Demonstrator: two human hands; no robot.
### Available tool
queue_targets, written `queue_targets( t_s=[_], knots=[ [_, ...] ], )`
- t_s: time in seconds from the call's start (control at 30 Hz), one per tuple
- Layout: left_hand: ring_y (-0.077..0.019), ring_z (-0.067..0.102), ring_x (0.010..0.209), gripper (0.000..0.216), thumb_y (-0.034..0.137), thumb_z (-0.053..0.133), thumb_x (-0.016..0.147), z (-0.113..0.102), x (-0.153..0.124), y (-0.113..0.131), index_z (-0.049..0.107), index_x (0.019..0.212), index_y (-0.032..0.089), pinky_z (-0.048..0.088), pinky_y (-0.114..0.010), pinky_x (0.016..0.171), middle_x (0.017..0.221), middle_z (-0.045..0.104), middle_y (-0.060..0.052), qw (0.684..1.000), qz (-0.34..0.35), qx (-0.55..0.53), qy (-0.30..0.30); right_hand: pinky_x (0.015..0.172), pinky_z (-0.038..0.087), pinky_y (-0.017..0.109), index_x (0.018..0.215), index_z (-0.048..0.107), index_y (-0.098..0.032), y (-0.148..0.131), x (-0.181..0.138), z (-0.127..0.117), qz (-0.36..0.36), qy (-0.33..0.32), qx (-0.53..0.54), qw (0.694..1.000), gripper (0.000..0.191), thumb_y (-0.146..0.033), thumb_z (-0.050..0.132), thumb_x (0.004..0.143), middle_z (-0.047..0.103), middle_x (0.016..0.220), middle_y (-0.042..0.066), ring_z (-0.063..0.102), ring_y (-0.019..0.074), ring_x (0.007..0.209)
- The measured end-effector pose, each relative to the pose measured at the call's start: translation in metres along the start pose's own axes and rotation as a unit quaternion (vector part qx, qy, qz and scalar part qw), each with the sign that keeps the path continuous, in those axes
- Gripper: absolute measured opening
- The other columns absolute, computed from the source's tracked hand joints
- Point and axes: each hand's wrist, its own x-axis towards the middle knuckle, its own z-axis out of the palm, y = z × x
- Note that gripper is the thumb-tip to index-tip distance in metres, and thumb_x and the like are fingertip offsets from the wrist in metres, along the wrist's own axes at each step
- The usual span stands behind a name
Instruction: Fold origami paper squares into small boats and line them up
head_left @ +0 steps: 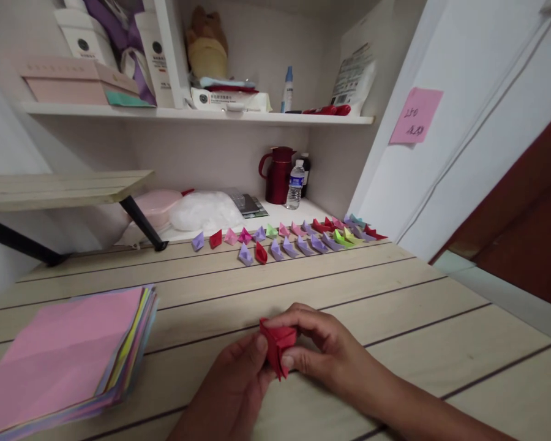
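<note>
A small red folded paper (279, 344) is held just above the table, near the front middle of the view. My left hand (239, 373) grips its left side, with the thumb pressed on the face and the other fingers beneath. From the right, my right hand (324, 343) pinches it, index finger along the top and thumb at the lower edge. Folds and layers show on the paper, partly covered by my fingers. Beyond both hands, several folded paper boats (303, 246) in purple, red, pink and green stand in rows along the table's back edge.
At the left lies a stack of coloured paper sheets (73, 349), pink on top. A small raised shelf (64, 187) on black legs stands behind it. In the cabinet are a dark red jug (279, 176), a water bottle (294, 187) and a white plastic bag (206, 211).
</note>
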Motion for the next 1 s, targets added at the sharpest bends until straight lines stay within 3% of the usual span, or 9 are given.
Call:
queue_targets(
  t_s=[0.1,0.23,0.4,0.53,0.63,0.77,0.9,1.0],
  knots=[
    [-0.0187,0.062,0.087,0.026,0.041,0.073,0.08,0.003,-0.001,0.002,0.078,0.09,0.018,0.044,-0.034,0.095,0.09,0.075,-0.007,1.0,-0.001,0.006,0.024,0.071,0.049,0.028,0.114,0.068,-0.028,0.008,0.001,0.006,0.044,0.017,0.072,0.996,0.041,-0.024,0.082,0.075,0.06,0.09,-0.001,0.059,0.015,0.08],
    [-0.0215,0.065,0.097,0.023,0.037,0.075,0.079,0.001,0.001,-0.001,0.078,0.093,0.018,0.043,-0.038,0.101,0.101,0.075,-0.01,0.999,0.01,-0.014,0.041,0.073,0.047,0.027,0.134,0.05,-0.031,0.015,0.002,0.013,0.04,0.06,0.146,0.987,0.072,-0.024,0.085,0.071,0.062,0.087,-0.003,0.057,0.0136,0.078],
    [-0.0255,0.068,0.099,0.023,0.036,0.082,0.071,-0.002,0.006,-0.011,0.078,0.083,0.017,0.044,-0.044,0.104,0.091,0.077,-0.011,0.992,0.051,-0.047,0.103,0.074,0.049,0.028,0.112,0.065,-0.022,0.012,0.004,0.017,0.086,0.062,0.218,0.97,0.052,-0.034,0.088,0.067,0.069,0.09,0.002,0.062,0.0151,0.081],
    [-0.0243,0.07,0.091,0.023,0.037,0.086,0.065,-0.001,0.007,-0.019,0.077,0.076,0.019,0.048,-0.045,0.099,0.078,0.076,-0.006,0.985,0.084,-0.033,0.148,0.081,0.05,0.032,0.105,0.07,-0.02,0.01,0.004,0.023,0.09,0.04,0.177,0.979,0.047,-0.036,0.09,0.064,0.072,0.094,0.004,0.066,0.0193,0.087],
    [-0.0237,0.069,0.088,0.027,0.041,0.088,0.061,-0.002,0.008,-0.023,0.076,0.072,0.019,0.05,-0.043,0.096,0.077,0.075,-0.005,0.981,0.095,-0.013,0.169,0.082,0.05,0.034,0.093,0.075,-0.02,0.009,0.003,0.025,0.063,0.075,0.091,0.991,0.03,-0.038,0.084,0.071,0.07,0.097,0.006,0.064,0.0216,0.09],
    [-0.0216,0.067,0.091,0.026,0.042,0.085,0.065,-0.001,0.007,-0.025,0.077,0.076,0.02,0.051,-0.04,0.093,0.089,0.074,-0.005,0.977,0.102,0.016,0.185,0.084,0.048,0.034,0.082,0.078,-0.021,0.008,0.003,0.021,0.0,0.124,-0.005,0.992,0.018,-0.039,0.078,0.079,0.064,0.099,0.007,0.062,0.0228,0.096],
    [-0.0296,0.06,0.112,0.033,0.047,0.082,0.067,0.001,0.004,-0.027,0.077,0.084,0.02,0.052,-0.044,0.093,0.124,0.065,-0.01,0.97,0.133,0.063,0.194,0.077,0.047,0.032,0.074,0.077,-0.019,0.008,0.003,0.014,0.029,0.099,-0.009,0.995,0.024,-0.042,0.074,0.082,0.063,0.079,0.004,0.062,0.0198,0.079],
    [-0.033,0.057,0.117,0.038,0.054,0.076,0.071,0.003,0.002,-0.028,0.075,0.089,0.021,0.054,-0.045,0.09,0.132,0.057,-0.011,0.96,0.145,0.134,0.2,0.07,0.045,0.03,0.069,0.074,-0.017,0.007,0.003,0.011,0.064,0.105,0.008,0.992,0.029,-0.045,0.077,0.078,0.06,0.074,0.002,0.059,0.0174,0.071]
  ],
)
